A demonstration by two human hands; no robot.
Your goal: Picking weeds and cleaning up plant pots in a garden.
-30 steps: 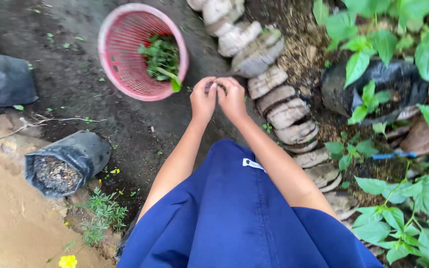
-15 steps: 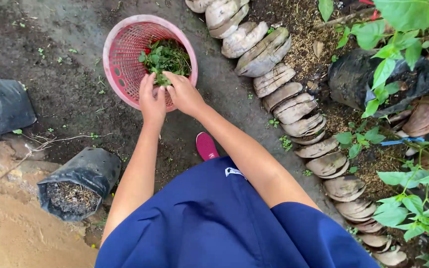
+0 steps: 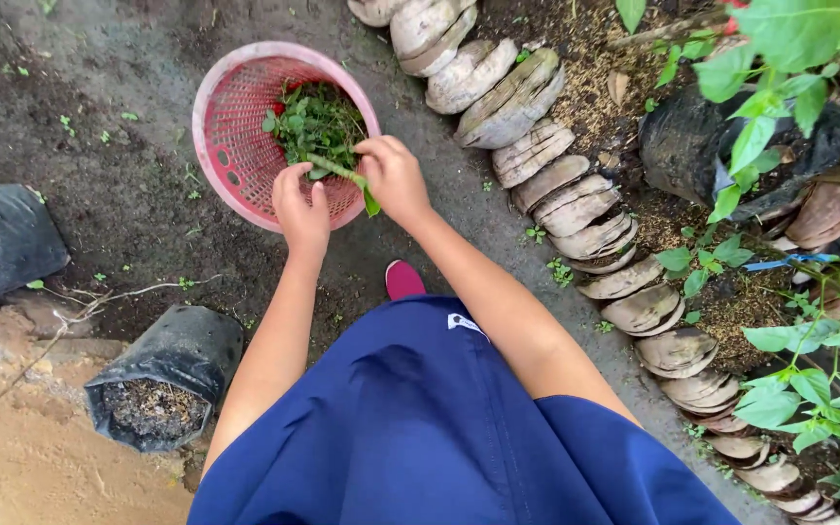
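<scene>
On bare soil, left hand (image 3: 300, 206) and right hand (image 3: 393, 175) pinch a green stem (image 3: 340, 172) over the pink basket (image 3: 228, 146).

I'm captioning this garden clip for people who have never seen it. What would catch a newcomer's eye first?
The pink plastic basket at top centre, holding green leafy cuttings, stands out against the dark soil. Over its near rim the left hand and right hand pinch a green stem. A curving border of coconut husks runs down the right, and a black grow bag of soil lies lower left.
</scene>
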